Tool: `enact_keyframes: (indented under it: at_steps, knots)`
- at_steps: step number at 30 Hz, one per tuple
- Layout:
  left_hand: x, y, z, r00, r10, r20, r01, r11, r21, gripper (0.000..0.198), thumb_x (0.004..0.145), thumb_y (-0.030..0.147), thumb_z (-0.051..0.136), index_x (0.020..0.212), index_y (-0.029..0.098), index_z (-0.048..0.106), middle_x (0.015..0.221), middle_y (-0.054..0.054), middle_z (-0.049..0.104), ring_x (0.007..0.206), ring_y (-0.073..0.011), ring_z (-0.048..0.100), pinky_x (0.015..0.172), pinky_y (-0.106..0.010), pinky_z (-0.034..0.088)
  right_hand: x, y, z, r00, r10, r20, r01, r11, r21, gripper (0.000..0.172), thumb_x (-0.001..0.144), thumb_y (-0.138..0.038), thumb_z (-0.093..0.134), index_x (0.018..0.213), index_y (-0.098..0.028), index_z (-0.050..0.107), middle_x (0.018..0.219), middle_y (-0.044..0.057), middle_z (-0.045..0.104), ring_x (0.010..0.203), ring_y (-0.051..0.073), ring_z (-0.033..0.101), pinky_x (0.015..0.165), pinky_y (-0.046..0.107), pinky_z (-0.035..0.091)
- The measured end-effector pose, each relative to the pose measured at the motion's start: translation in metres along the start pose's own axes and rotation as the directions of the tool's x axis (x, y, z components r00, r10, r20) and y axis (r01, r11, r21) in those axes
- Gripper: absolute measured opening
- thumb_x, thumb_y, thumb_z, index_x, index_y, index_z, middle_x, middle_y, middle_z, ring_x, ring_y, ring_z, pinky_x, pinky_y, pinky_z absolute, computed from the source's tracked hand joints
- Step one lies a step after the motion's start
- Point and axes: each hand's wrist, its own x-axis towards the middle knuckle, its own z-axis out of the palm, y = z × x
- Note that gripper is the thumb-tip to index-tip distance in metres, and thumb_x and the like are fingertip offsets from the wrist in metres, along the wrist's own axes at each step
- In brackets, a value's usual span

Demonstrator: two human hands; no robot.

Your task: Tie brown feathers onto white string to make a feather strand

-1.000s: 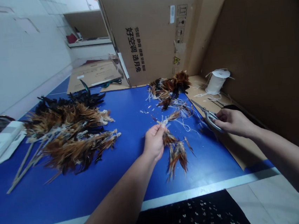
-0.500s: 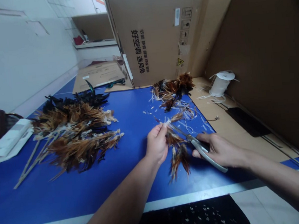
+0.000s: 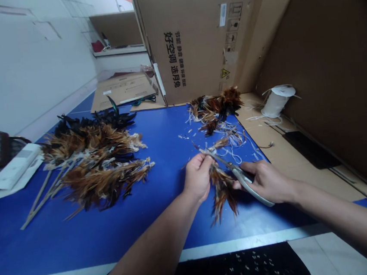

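Observation:
My left hand (image 3: 198, 178) is closed in a pinch on the pale quill end of a small bundle of brown feathers (image 3: 223, 190), which hangs down toward the blue table (image 3: 156, 127). My right hand (image 3: 265, 180) grips a pair of metal scissors (image 3: 235, 172). The blades point up and left, and their tips reach the quill end right above my left fingers.
A large pile of brown and black feathers on sticks (image 3: 91, 163) lies at the left. A smaller feather heap (image 3: 215, 108) with cut scraps sits further back. A white spool of string (image 3: 277, 100) stands on cardboard at the right. A big cardboard box (image 3: 199, 36) stands behind.
My right hand picked up the scissors from the right and brought them left to the feather bundle. My left hand kept holding the bundle.

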Motion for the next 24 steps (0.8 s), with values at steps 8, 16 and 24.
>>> enact_keyframes:
  at_steps: [8, 16, 24]
  knots:
    - [0.001, 0.000, -0.002, 1.000, 0.007, -0.021, -0.005, 0.997, 0.082, 0.024, 0.075, 0.032, 0.081, 0.074, 0.015, 0.064, 0.067, -0.001, 0.063, 0.058, -0.0100, 0.054, 0.060, -0.023, 0.042, -0.004, 0.007, -0.001, 0.999, -0.031, -0.009, 0.030, 0.998, -0.052, 0.052, 0.094, -0.070, 0.053, 0.083, -0.020, 0.064, 0.059, 0.004, 0.063, 0.050, 0.017, 0.054, 0.054, 0.030, 0.032]
    - [0.001, -0.001, -0.002, 1.000, 0.006, 0.009, -0.006, 0.994, 0.108, 0.025, 0.077, 0.034, 0.080, 0.076, 0.015, 0.064, 0.068, -0.001, 0.063, 0.058, -0.0104, 0.053, 0.060, -0.024, 0.042, -0.006, 0.024, 0.006, 0.994, -0.108, -0.033, 0.105, 0.990, -0.093, 0.054, 0.097, -0.071, 0.050, 0.082, -0.020, 0.062, 0.065, 0.006, 0.064, 0.053, 0.017, 0.054, 0.055, 0.030, 0.033]
    - [-0.001, 0.000, 0.000, 0.999, 0.000, 0.040, -0.004, 0.994, 0.111, 0.024, 0.075, 0.033, 0.082, 0.081, 0.015, 0.067, 0.069, -0.001, 0.064, 0.060, -0.0105, 0.055, 0.062, -0.024, 0.043, -0.007, 0.021, -0.003, 0.997, -0.083, 0.007, 0.083, 0.992, -0.093, 0.051, 0.091, -0.072, 0.058, 0.081, -0.022, 0.053, 0.063, 0.003, 0.058, 0.052, 0.015, 0.046, 0.054, 0.029, 0.030]
